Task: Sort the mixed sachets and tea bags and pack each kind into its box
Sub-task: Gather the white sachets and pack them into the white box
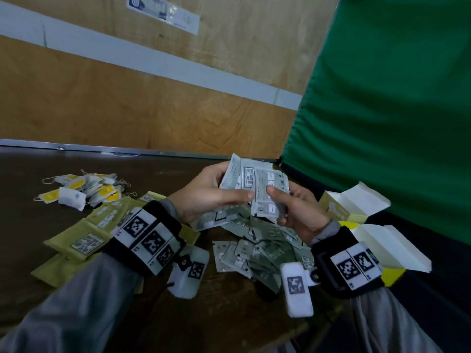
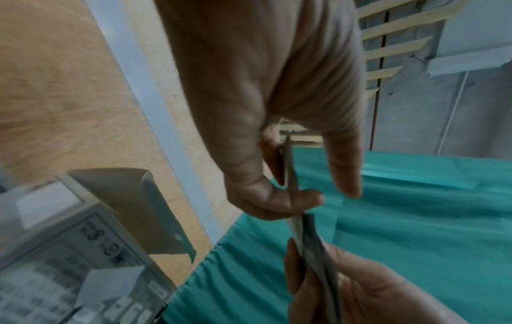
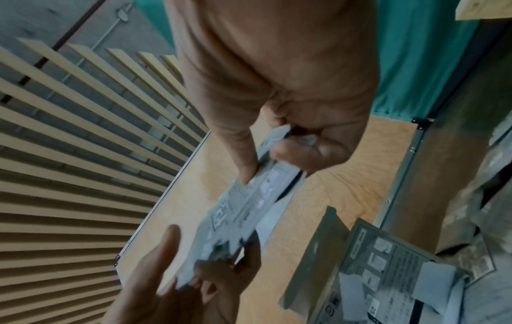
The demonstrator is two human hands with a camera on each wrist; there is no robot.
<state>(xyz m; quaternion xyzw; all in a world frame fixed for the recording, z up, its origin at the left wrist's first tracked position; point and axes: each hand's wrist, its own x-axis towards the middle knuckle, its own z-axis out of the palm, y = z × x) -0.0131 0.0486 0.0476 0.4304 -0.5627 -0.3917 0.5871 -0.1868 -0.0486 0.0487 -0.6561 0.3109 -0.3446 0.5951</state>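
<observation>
Above dark table (image 1: 76, 314), both hands, left (image 1: 204, 194) and right (image 1: 298, 210), pinch grey sachets (image 1: 267, 197) thumbs-up.

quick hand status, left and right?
Left hand: holding the grey sachets, thumb pinching them.
Right hand: gripping its own stack of grey sachets.

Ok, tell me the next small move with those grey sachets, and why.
Probably square the grey sachets into one neat stack. Both the left hand and right hand hold them fanned and uneven, and the open boxes wait at the right.
</observation>
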